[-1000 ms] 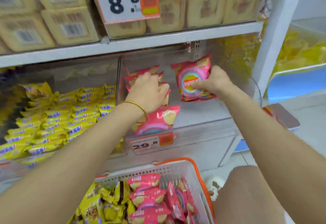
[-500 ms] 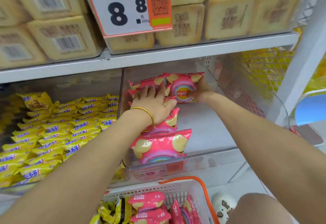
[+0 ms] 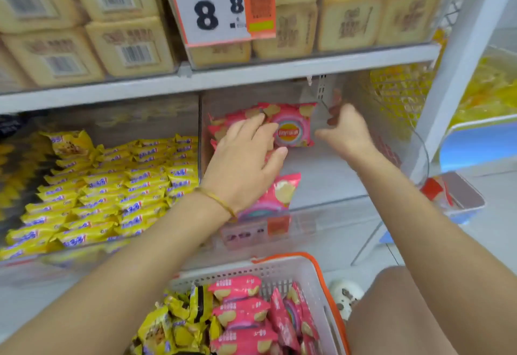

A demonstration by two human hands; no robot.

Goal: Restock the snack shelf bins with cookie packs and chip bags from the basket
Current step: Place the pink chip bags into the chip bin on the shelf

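Note:
A pink chip bag (image 3: pixel 291 128) stands at the back of the clear shelf bin (image 3: pixel 335 209), leaning on more pink bags. My left hand (image 3: pixel 246 156) lies flat with spread fingers on those bags, pressing them. Just right of the standing bag hovers my right hand (image 3: pixel 344 130), empty, its fingers loosely curled. Another pink bag (image 3: pixel 277 195) lies at the bin's front, partly under my left wrist. Below, the white basket with the orange rim (image 3: pixel 316 270) holds pink chip bags (image 3: pixel 243 315) and yellow cookie packs (image 3: pixel 173 324).
The neighbouring bin on the left is full of yellow cookie packs (image 3: pixel 112 184). Above, a shelf carries beige boxed packs (image 3: pixel 349 18) and a price tag reading 8.8 (image 3: pixel 221 4). A white upright post (image 3: pixel 453 74) stands at the right. My knee (image 3: pixel 397 312) is beside the basket.
My right hand has let go of the pink chip bag and drawn back to the right. The bag now stands at the back of the bin. My left hand stays on the stack.

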